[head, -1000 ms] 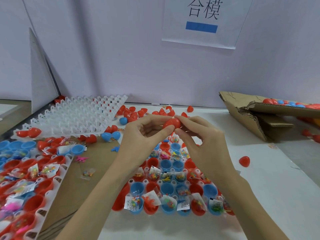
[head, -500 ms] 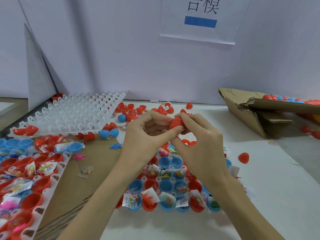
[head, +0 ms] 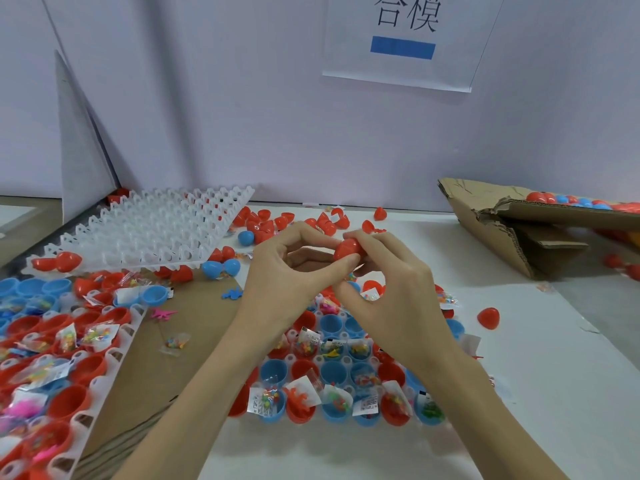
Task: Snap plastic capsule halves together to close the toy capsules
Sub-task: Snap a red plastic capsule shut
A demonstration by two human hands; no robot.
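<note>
At the centre of the frame my left hand (head: 294, 271) and right hand (head: 391, 289) pinch one red capsule (head: 348, 249) between fingertips. A second ago they sat squarer on it; now my right fingers have rolled over its top, so I judge the halves are seating. Below, the tray (head: 332, 372) holds open halves with toy packets; the cardboard box (head: 502, 230) lies at right.

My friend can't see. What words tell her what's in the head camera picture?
Two hands, left hand and right hand, pinch a red capsule above a tray of red and blue capsule halves holding small toy packets.
</note>
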